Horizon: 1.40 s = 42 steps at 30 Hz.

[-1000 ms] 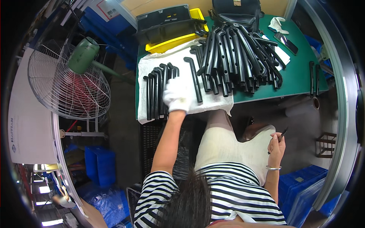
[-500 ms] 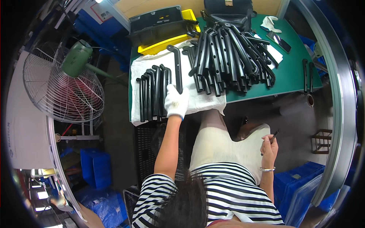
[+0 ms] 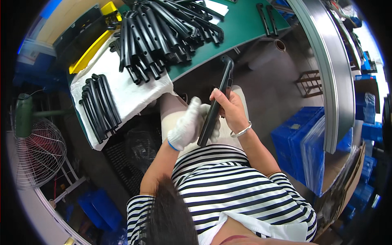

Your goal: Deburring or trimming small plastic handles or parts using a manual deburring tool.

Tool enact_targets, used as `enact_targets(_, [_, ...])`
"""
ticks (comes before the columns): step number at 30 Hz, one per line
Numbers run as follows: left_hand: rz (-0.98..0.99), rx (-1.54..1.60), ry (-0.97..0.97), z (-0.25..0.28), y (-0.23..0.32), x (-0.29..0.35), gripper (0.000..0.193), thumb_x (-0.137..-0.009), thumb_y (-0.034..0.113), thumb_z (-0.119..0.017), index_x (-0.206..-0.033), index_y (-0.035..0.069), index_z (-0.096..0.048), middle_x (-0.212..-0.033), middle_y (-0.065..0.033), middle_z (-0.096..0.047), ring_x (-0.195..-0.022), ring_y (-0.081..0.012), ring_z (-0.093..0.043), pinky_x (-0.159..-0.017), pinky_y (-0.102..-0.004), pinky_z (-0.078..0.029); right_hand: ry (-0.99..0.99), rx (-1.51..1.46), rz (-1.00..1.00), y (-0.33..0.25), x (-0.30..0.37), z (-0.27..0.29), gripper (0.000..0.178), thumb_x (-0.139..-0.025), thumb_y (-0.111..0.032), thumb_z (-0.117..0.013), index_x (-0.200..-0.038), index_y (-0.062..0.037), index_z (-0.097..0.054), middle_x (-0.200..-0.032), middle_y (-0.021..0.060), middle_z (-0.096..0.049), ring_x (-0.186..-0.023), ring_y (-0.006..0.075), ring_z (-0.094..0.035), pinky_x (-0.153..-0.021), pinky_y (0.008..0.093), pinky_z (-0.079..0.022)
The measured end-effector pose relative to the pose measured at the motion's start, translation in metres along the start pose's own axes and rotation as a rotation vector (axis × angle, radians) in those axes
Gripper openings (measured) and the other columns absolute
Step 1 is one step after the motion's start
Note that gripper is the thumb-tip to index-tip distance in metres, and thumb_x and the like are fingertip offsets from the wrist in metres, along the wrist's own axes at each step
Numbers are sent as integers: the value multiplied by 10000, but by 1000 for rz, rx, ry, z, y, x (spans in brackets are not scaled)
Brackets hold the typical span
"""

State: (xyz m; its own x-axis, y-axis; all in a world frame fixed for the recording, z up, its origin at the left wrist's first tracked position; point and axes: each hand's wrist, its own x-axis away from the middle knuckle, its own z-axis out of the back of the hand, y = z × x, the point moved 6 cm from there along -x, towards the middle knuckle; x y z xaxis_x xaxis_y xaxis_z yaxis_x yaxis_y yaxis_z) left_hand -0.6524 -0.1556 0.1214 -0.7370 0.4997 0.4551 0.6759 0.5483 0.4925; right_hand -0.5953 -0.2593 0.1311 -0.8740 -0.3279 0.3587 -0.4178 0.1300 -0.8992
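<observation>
Hands: gloved left, bare right grip black handle

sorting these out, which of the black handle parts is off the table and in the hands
The black handle over the lap, held by the gloved left hand and bare right hand; the others lie on the table.

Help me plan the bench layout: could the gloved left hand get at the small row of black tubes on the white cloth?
Probably yes. The left hand holds a black tube over the lap; the row of black tubes lies uncovered on the white cloth, on its own side.
</observation>
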Motion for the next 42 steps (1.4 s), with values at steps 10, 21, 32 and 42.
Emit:
enact_targets(10, [66,218,-112,4,-36,11,634,-998,518,-301,-1165,-40,-552,-964,-167,-625,-811,-237,-650,-674,-367,-578,-34,-271,57,4,2,30,298,-954,-355,-580,-921,-64,-635,-606,-95,-382,-486,4,-307,-457,193,-233])
enact_targets(21, [131,544,-344,-15,-53,19,470,-1031,354,-347,-1179,-61,-510,-613,13,-403,-418,-66,-364,-372,-217,-382,109,-182,69,9,3,38,279,-952,-340,-596,-926,-63,-617,-595,-94,-380,-469,2,-301,-440,188,-249])
enact_targets(32, [-2,86,54,-26,-34,24,429,-1006,305,-431,-1242,-50,-479,-717,-24,-517,-486,-101,-483,-441,-220,-449,66,-185,86,5,8,37,259,-961,-323,-585,-899,-72,-591,-628,-94,-385,-486,1,-297,-448,190,-238])
enact_targets(42, [89,-254,168,-16,-33,21,350,-992,373,-440,-928,45,-541,-591,0,-467,-422,-85,-435,-393,-219,-383,-4,-78,187,18,23,31,248,-978,-323,-550,-958,-76,-557,-673,-79,-404,-534,22,-322,-494,194,-265])
